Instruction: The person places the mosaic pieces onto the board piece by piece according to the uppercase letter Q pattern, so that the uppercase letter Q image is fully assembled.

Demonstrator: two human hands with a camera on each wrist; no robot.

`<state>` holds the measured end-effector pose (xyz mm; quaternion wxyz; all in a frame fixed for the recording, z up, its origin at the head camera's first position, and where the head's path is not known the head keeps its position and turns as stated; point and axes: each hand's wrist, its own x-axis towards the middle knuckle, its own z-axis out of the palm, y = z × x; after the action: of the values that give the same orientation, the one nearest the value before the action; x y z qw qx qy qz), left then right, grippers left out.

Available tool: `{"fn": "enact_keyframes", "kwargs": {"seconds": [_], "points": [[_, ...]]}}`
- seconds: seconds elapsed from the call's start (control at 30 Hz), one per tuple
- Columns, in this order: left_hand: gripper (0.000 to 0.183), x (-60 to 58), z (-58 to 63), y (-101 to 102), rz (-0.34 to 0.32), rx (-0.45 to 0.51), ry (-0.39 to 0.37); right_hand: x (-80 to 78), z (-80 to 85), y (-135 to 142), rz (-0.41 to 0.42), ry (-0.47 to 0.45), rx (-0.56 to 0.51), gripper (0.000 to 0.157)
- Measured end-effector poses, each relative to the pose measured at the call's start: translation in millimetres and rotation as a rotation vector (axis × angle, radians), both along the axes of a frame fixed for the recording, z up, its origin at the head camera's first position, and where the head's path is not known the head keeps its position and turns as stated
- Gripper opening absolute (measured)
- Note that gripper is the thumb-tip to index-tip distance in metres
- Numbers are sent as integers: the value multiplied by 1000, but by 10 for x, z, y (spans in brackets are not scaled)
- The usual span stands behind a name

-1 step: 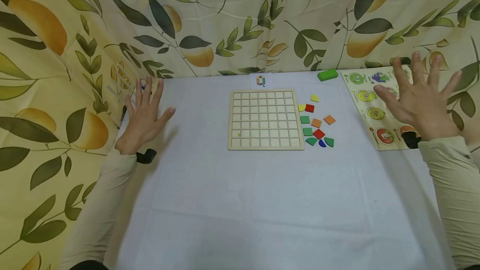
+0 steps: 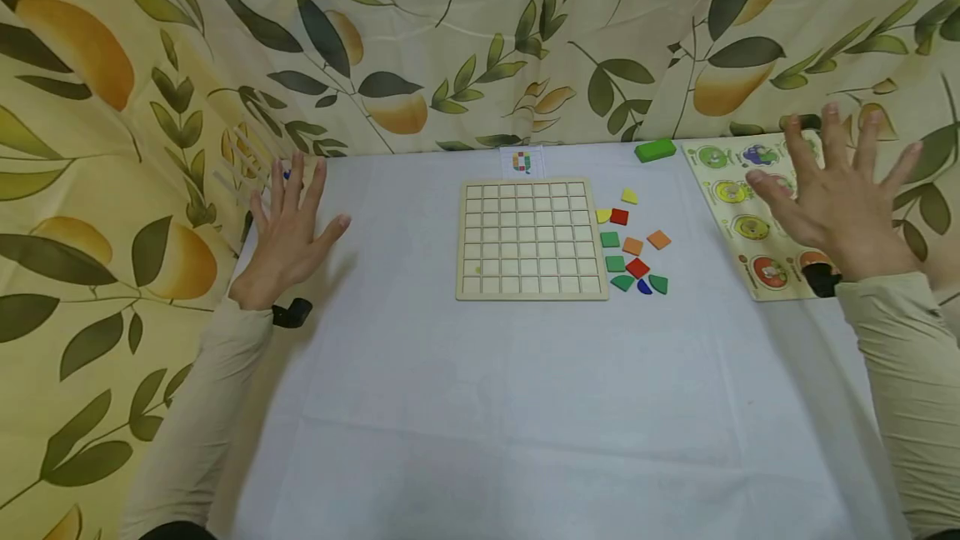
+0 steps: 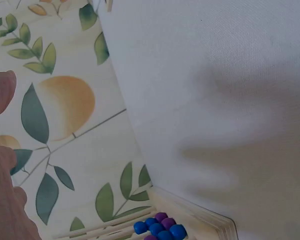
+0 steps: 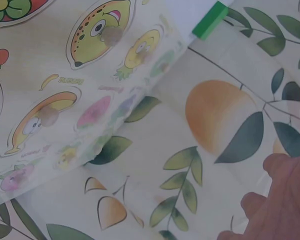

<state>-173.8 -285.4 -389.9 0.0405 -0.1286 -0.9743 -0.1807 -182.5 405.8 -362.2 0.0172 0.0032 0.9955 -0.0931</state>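
My left hand (image 2: pixel 283 232) is raised over the left side of the table, its fingers straight and spread, holding nothing. In the left wrist view, a wooden frame (image 3: pixel 195 217) with blue and purple beads (image 3: pixel 165 230) on rods is below it. Over the fruit picture board (image 2: pixel 752 227) at the right, my right hand (image 2: pixel 847 198) hovers with spread fingers and an empty palm. Between the hands lies a wooden grid board (image 2: pixel 529 233) with square cells. Beside its right edge are several loose tiles: red squares (image 2: pixel 637 267), green squares (image 2: pixel 615 263), orange squares (image 2: pixel 659 239), and curved pieces (image 2: pixel 622 282).
A small card (image 2: pixel 521 162) showing a coloured letter-like pattern stands behind the grid board. The green block (image 2: pixel 656 150) sits at the back right. Patterned curtains (image 2: pixel 480 48) enclose the back and sides of the white table (image 2: pixel 480 407).
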Motion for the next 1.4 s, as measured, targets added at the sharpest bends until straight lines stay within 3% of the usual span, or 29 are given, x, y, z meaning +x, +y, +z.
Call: {"fn": "enact_keyframes", "kwargs": {"seconds": [0.53, 0.9, 1.1, 1.4], "points": [[84, 10, 26, -33, 7, -17, -35, 57, -67, -29, 20, -28, -8, 93], [85, -112, -37, 98, -26, -31, -42, -32, -230, -23, 48, -90, -10, 92], [83, -173, -192, 257, -64, -38, -100, -147, -363, -174, 118, -75, -47, 87], [81, -190, -504, 691, -176, 2, -202, -417, -558, -603, 235, -93, -125, 88]]}}
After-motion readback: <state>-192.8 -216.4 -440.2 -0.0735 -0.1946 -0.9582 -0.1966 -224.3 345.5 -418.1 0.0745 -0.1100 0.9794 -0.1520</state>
